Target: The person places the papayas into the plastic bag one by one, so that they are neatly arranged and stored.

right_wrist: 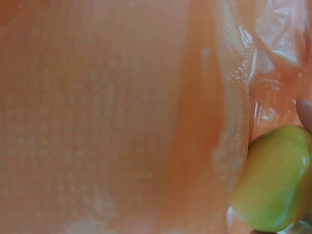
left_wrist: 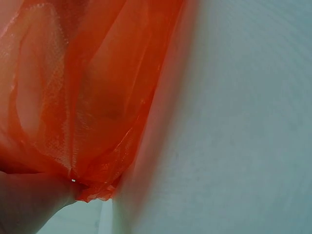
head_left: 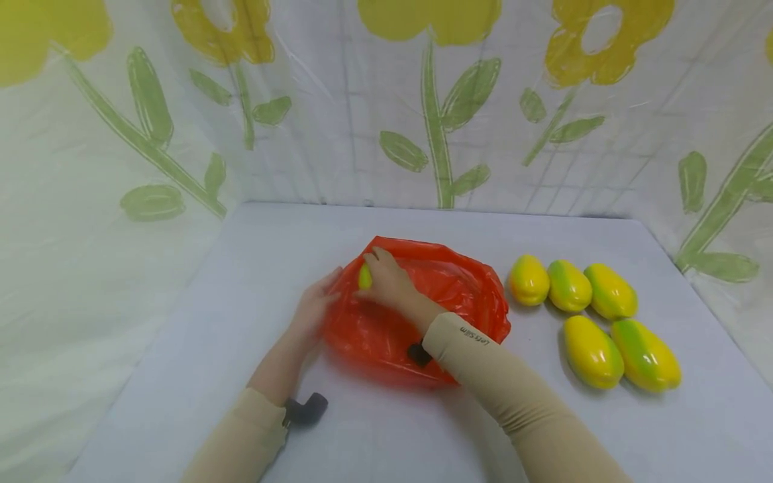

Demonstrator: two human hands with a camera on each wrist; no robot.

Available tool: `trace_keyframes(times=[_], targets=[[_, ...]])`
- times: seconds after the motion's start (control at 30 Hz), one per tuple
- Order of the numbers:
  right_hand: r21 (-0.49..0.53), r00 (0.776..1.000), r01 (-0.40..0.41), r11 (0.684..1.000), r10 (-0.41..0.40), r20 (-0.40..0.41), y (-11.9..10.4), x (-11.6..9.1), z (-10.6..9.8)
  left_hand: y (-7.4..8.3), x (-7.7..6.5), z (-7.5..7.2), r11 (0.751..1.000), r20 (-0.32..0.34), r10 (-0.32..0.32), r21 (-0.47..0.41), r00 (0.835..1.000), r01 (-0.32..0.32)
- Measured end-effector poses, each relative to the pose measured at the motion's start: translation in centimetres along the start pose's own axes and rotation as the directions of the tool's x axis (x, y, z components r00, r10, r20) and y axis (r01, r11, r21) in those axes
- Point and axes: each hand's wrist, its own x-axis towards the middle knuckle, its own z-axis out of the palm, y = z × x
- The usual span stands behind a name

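Note:
A red plastic bag (head_left: pixel 368 335) lies with its mouth spread wide on the table. My left hand (head_left: pixel 315 303) holds the bag's left edge; in the left wrist view the thumb (left_wrist: pixel 29 200) sits against the gathered red film. Inside the bag's mouth, near its left rim, my right hand (head_left: pixel 389 282) grips a yellow-green mango (head_left: pixel 365 276). The right wrist view shows that mango close up, with a fingertip (right_wrist: pixel 304 113) at its upper right and thin film around it. Most of the right fingers are hidden there.
To the right of the bag, several more mangoes sit on the white table (head_left: pixel 241 268) in two rows, among them a back-row one (head_left: pixel 529 282) and a front-row one (head_left: pixel 646 355). A flower-printed curtain (head_left: pixel 320 134) hangs behind the table and along its sides.

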Motion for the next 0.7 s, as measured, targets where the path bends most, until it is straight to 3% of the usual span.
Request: trace_keyframes(times=[0.5,0.7], targets=[[-0.004,1.000,-0.006,1.000,0.007,0.017,-0.1,-0.3,-0.8,0.0,-0.3,0.2,0.999,-0.002,-0.040,-0.027,0.999,0.040],[-0.033,1.000,0.011,0.999,-0.011,-0.001,0.2,-0.8,-2.9,0.0,-0.2,0.2,1.000,-0.005,-0.029,-0.007,1.000,0.029]])
